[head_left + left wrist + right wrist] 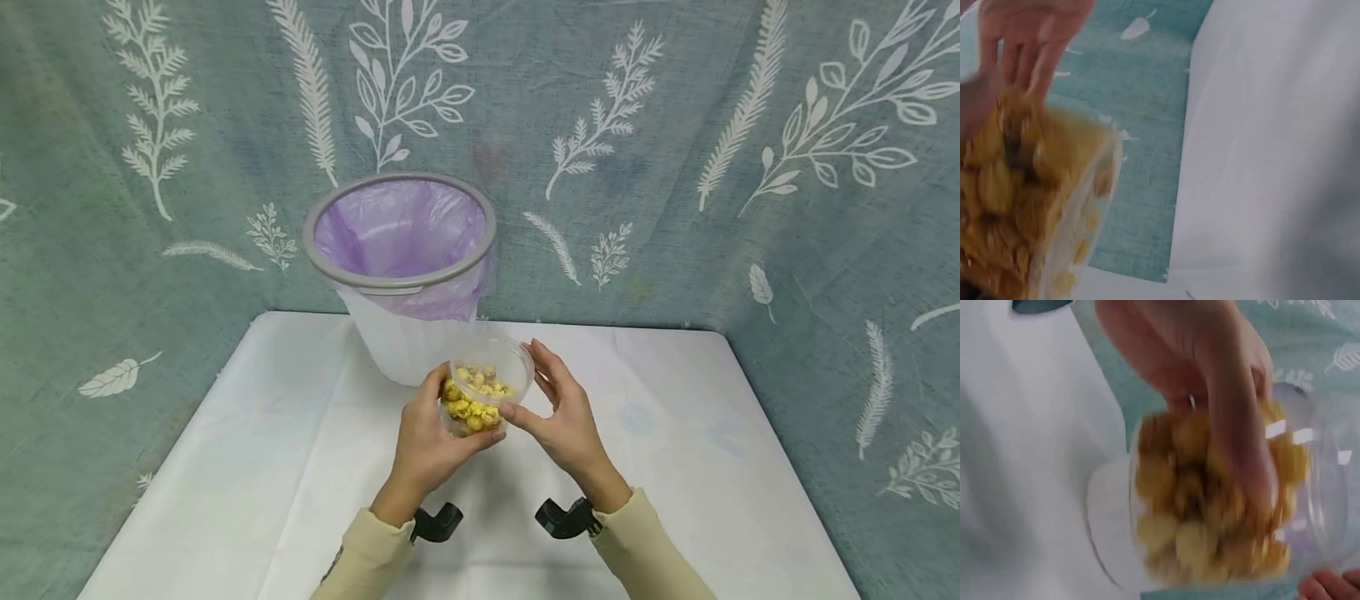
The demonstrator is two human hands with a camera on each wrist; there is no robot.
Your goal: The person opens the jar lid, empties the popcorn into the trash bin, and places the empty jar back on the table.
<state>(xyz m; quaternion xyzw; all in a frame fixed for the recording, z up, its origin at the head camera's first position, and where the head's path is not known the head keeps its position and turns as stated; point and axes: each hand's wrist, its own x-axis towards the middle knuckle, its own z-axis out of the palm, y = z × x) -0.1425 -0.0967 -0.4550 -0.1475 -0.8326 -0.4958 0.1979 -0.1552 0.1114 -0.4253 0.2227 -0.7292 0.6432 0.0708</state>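
Tub [450, 427] of popcorn [472, 408]: left hand [426, 442] curls fingers round it, right hand [566, 425] grips its clear top; white table [660, 433], bin [397, 342], green curtain [517, 67].

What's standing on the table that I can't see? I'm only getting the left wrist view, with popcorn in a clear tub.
Observer: The head view shows a bin at the back of the table.
Operator: Is it lined?
Observer: Yes, a purple liner shows inside the rim.
Operator: Is the tub over it?
Observer: No, the left hand holds the tub in front of the bin, on the person's side.
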